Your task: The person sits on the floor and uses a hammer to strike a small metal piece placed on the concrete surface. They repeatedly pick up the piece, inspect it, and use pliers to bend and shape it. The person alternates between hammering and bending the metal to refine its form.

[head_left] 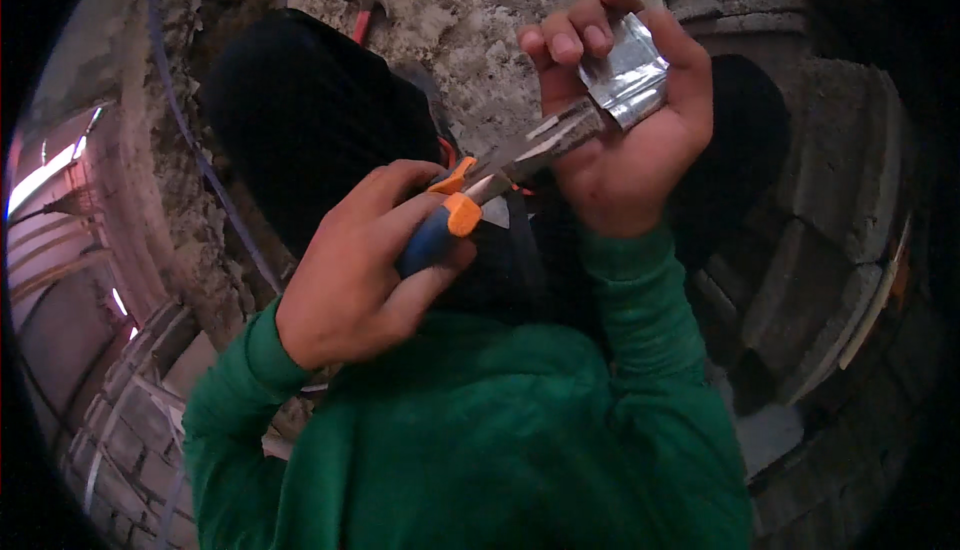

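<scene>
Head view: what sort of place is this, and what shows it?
Likely a building site or rough work area: grey concrete-like blocks at the right, a rough grey slab at the top, and metal pliers with blue-and-orange handles in the left hand.

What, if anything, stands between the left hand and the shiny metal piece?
Only the pliers, held by the left hand itself; their jaws extend toward the lower edge of the metal piece, which the right hand holds. Nothing else visible stands between.

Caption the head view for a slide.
Left hand grips a blue-and-orange tool; right hand holds a silvery sheet at its jaws.
</scene>
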A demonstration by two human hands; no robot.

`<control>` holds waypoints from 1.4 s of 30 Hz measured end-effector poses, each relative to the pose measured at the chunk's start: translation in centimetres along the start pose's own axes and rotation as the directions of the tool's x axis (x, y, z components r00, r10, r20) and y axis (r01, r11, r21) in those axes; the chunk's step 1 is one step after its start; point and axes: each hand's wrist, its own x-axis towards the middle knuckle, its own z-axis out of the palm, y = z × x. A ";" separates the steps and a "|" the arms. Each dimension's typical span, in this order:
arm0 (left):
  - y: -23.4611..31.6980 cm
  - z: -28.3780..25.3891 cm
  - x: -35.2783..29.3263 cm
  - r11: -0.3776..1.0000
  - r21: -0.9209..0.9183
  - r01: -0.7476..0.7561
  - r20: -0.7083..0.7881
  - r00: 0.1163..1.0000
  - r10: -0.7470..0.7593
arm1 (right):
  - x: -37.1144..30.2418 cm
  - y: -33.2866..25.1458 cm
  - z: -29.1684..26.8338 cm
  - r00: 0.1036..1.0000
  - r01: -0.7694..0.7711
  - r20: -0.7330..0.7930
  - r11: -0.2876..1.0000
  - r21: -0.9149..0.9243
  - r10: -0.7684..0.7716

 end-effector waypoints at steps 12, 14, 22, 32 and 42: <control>1.3 1.2 0.2 0.957 0.278 -0.083 -0.133 0.983 0.124 | 0.4 -0.9 -1.3 0.989 0.084 0.123 0.996 -0.041 -0.079; 1.4 1.0 0.3 0.942 0.320 -0.100 -0.142 0.978 0.152 | -0.1 -0.6 -0.1 0.991 0.104 0.085 0.994 -0.025 -0.102; 2.1 -0.2 0.9 0.833 0.542 -0.110 -0.194 0.948 0.252 | -0.3 -0.7 0.9 0.988 0.149 0.046 0.989 0.013 -0.149; 1.6 0.5 0.7 0.907 0.403 -0.124 -0.157 0.967 0.202 | -0.3 -0.7 0.9 0.994 -0.012 -0.099 0.952 0.306 0.044; 2.5 1.4 0.9 0.901 0.429 -0.060 -0.198 0.967 0.159 | 0.0 -0.9 -0.1 0.981 0.025 0.184 0.974 0.225 -0.068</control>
